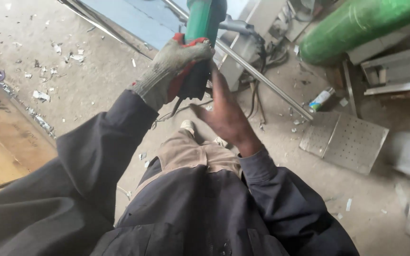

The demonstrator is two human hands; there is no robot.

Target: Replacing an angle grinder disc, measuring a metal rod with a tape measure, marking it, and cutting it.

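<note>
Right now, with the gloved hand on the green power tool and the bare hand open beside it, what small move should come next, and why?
Probably bring the right hand onto the green power tool. Only the gloved left hand grips it, raised over the littered concrete floor, while the right hand's fingers are spread just beside the body, not holding. A second grip would likely steady it.

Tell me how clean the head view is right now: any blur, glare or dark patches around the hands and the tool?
Head view: even, soft daylight, no harsh glare; the bare right hand is slightly motion-blurred, its fingers smeared; the gloved left hand and green power tool read sharper, though the tool is cut off by the top edge; the dark jacket shows little detail; the floor looks a little washed out.
</note>
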